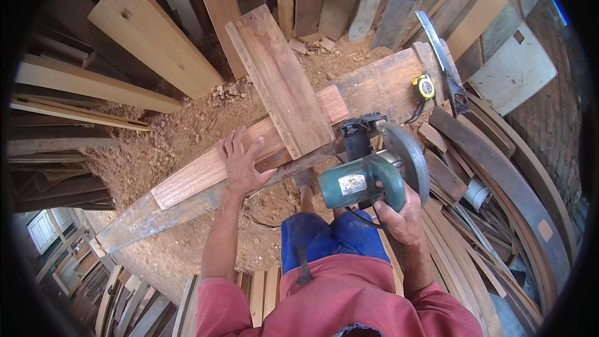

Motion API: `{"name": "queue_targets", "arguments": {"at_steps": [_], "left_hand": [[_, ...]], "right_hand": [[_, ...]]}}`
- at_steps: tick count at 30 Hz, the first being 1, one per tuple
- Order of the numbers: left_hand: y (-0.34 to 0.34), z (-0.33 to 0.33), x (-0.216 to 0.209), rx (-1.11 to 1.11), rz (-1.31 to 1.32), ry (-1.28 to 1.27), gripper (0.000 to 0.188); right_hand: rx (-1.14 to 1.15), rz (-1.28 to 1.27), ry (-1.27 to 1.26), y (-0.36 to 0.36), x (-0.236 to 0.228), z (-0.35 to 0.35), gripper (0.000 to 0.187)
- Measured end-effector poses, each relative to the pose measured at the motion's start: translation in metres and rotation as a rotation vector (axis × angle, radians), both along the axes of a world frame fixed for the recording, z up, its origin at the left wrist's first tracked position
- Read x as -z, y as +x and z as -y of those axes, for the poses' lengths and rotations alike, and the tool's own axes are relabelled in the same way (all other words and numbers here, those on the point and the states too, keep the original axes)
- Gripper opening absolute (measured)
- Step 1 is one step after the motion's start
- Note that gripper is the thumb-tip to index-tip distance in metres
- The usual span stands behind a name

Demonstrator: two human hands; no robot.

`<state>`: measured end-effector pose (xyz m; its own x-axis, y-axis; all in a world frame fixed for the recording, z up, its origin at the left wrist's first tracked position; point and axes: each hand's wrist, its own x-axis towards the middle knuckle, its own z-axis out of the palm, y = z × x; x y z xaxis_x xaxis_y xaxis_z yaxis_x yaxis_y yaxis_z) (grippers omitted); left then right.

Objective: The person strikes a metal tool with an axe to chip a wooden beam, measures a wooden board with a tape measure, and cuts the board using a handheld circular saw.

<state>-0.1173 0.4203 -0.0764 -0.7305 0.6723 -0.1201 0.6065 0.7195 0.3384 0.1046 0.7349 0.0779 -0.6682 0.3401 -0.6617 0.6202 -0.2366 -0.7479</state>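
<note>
My right hand (404, 217) is closed around the rear handle of a green circular saw (342, 182). Its round metal blade guard faces right, and its black base sits near the right end of a reddish plank (190, 181). My left hand (242, 163) lies on that plank with fingers spread, pressing down from above. Across the plank rests a shorter, wider brown board (284, 81), slanting away from me. Both pieces lie on a long, worn bench board (128, 228). The saw's teeth are hidden from this view.
A yellow tape measure (423, 88) and a hand saw (444, 62) lie at the bench's far right end. Leaning planks (156, 34) ring the far side. Curved timber (499, 181) is piled at right. Sawdust (168, 131) covers the floor, where a dark cord (253, 218) runs.
</note>
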Motion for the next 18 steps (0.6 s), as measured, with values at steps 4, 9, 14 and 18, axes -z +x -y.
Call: {"name": "queue_targets", "arguments": {"at_steps": [4,9,14,18], "left_hand": [[-0.0004,0.0,-0.0002,-0.001,0.005,-0.005,0.093],[-0.0005,-0.0009,-0.0013,-0.003,0.008,-0.012,0.092],[-0.0011,-0.0023,-0.0025,-0.003,0.009,-0.001,0.092],[-0.0012,-0.0019,-0.0027,-0.004,0.009,-0.018,0.091]], "right_hand": [[-0.027,0.012,0.019,-0.0022,0.0018,0.0027,0.049],[-0.058,-0.001,0.057,-0.0046,-0.0002,0.0036,0.047],[-0.097,-0.01,0.048,-0.0054,-0.0018,0.0047,0.047],[-0.088,0.017,0.028,-0.0065,-0.0038,0.008,0.047]]}}
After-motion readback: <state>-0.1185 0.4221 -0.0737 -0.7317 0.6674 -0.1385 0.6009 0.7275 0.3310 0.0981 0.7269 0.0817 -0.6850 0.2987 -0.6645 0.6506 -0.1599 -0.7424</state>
